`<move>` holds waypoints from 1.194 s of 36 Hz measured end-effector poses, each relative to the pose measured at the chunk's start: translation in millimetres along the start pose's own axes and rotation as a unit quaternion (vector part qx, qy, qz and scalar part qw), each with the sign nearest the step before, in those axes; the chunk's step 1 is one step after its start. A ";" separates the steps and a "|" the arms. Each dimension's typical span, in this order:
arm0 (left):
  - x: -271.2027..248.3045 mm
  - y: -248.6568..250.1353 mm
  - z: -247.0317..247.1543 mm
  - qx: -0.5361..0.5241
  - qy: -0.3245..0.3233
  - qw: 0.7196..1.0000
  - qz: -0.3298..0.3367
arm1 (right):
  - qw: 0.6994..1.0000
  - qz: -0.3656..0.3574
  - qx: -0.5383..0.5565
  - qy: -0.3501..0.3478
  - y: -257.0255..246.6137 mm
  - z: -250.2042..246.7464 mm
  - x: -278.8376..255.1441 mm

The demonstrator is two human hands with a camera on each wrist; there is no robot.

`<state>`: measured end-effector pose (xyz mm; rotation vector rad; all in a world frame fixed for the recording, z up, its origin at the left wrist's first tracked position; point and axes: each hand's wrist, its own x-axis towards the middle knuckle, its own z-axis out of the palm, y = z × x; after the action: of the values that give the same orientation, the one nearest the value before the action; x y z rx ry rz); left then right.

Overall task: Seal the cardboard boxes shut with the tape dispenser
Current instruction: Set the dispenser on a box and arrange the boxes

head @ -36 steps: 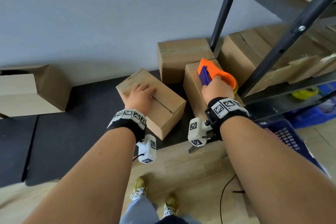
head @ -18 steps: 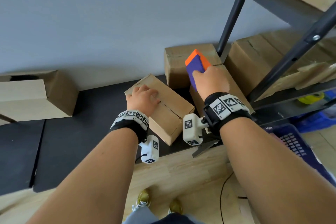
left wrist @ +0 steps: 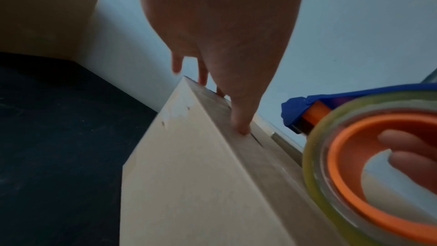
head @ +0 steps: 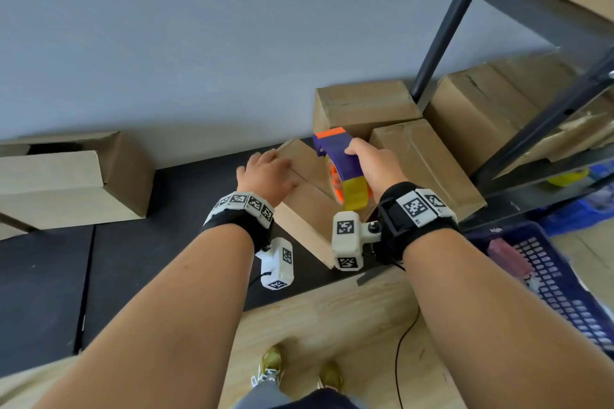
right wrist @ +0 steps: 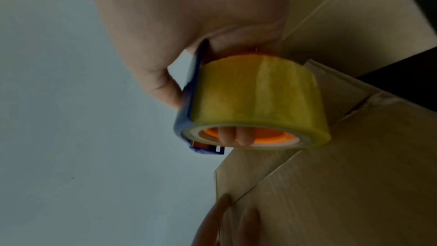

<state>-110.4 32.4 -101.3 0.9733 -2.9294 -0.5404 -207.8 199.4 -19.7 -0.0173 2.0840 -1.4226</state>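
Note:
A small cardboard box (head: 300, 209) lies skewed on the black mat, its top flaps closed with a seam showing. My left hand (head: 265, 173) presses flat on its top near the far left corner, fingers straight (left wrist: 238, 119). My right hand (head: 372, 166) grips the tape dispenser (head: 339, 163), a blue and orange frame with a yellowish tape roll (right wrist: 257, 100), held in the air just above the box's right side. Fingers pass through the orange core (right wrist: 236, 137).
Two more closed boxes (head: 362, 106) (head: 425, 163) stand behind and right of it. A dark metal rack (head: 531, 123) with boxes fills the right. An open box (head: 66, 179) lies at left. A blue crate (head: 548, 276) sits at lower right.
My right hand lifted the dispenser off the right box and carried it left over the small box, turning it roll-down. My left hand slid toward the box's far left corner.

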 end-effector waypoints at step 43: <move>25.5 -8.9 -41.1 -0.560 -0.251 0.754 -0.233 | 0.988 0.010 0.007 -0.155 6.4 8.4 -12.0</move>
<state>-121.1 -2.3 -68.1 1.3638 -1.8015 -2.4560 -191.9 199.0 -21.5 -0.1980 1.8139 -1.3289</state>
